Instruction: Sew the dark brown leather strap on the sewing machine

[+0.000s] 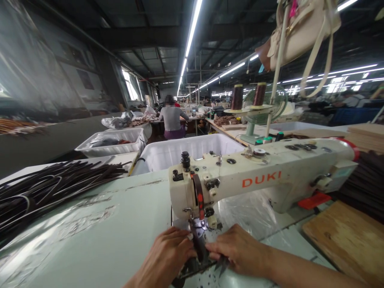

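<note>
A cream sewing machine [270,178] marked DUKI stands on the pale green table [99,236]. Under its needle lies a dark leather strap [198,245], running toward me. My left hand [168,258] presses on the strap from the left side. My right hand [240,250] holds it from the right, fingertips touching the strap just in front of the presser foot. Dark scraps or strap ends stick out below my right hand.
A heap of dark leather straps [51,190] covers the table's left. White plastic bins [177,154] stand behind the machine. A wooden board [348,236] lies at right beside stacked dark pieces. A person [172,120] sits at a far table. A fan and thread cones stand behind.
</note>
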Motion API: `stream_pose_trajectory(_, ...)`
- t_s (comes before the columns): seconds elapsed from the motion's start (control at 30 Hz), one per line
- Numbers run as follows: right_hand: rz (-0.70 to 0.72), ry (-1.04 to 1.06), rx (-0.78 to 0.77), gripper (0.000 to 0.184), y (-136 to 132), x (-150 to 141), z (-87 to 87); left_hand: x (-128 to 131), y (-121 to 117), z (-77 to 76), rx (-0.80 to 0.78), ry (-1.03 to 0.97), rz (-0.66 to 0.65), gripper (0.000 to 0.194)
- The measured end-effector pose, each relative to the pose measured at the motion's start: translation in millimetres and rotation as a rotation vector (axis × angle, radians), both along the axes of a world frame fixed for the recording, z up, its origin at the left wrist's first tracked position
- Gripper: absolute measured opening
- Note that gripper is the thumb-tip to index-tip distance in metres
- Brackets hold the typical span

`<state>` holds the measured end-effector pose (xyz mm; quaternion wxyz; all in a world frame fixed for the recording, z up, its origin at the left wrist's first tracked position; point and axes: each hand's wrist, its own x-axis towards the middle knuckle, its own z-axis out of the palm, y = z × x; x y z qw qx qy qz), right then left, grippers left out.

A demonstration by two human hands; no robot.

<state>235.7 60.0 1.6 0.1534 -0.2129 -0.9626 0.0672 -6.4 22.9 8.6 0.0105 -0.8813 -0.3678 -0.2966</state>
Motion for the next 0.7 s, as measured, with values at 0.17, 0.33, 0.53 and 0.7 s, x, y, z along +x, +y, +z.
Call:
stream_pose_trajectory(0.17,-0.013,-0.022,-0.002,0.022,0,0,0.3,-10,15,-4.2,-0.089,-0.022,0.047,0.022)
stream_pose_trajectory(0.33,-0.010,-0.053,-0.032,0.022,0,0,4.2,-16,25,0.6,-0.217,-0.022,0.116,0.024)
stream_pose_trajectory(0.53,-0.017,-0.049,-0.045,0.021,-2,0,3.2,-22,38,14.5,-0.265,-0.040,0.180,0.016)
stream_pose_trajectory(0.7,-0.005,-0.052,0.000,0.023,0,2,6.1,-22,50,35.4,-0.336,-0.016,0.062,0.016)
